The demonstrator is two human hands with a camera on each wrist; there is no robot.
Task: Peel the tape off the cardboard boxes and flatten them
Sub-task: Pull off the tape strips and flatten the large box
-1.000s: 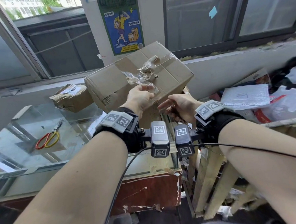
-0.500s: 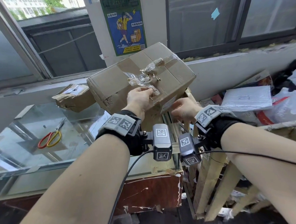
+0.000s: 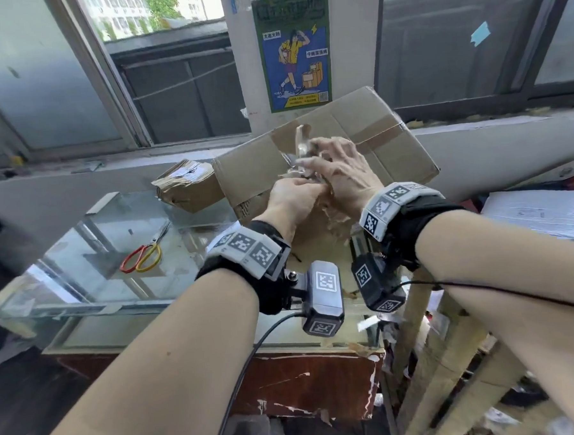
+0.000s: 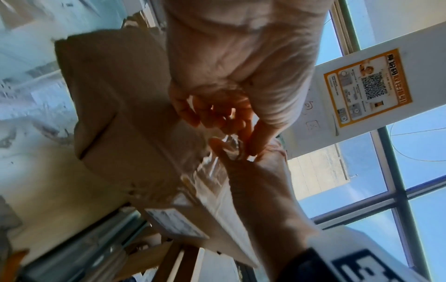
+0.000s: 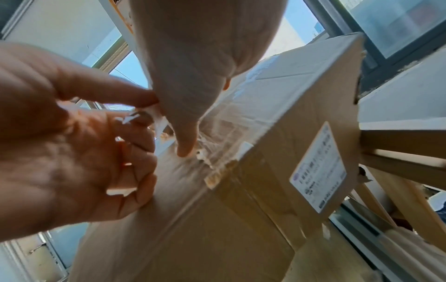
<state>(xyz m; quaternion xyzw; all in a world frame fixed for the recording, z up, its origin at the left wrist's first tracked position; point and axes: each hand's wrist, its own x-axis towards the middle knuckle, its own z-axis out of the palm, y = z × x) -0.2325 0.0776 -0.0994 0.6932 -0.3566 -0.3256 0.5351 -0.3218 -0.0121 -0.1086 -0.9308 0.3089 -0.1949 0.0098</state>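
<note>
On the desk (image 3: 83, 294): big box (image 3: 392, 152), tipped up; half-peeled tape (image 3: 300, 150) bunched on top
Left hand (image 3: 291, 197): fingers curled, pinching tape
Right hand (image 3: 339, 171): fingers grabbing same wad
Good pull: low, slow, along the seam; hold box steady
Room: small box (image 3: 187, 186) just left; scissors (image 3: 141, 258) well apart; wooden frame (image 3: 452, 358) close on right

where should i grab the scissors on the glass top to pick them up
Take the scissors by the red and yellow handle loops, the end nearest you, coming from above and from the left side. They lie flat on the glass top, blades pointing away towards the small crushed box, so the loops likely offer the safer hold.
</note>
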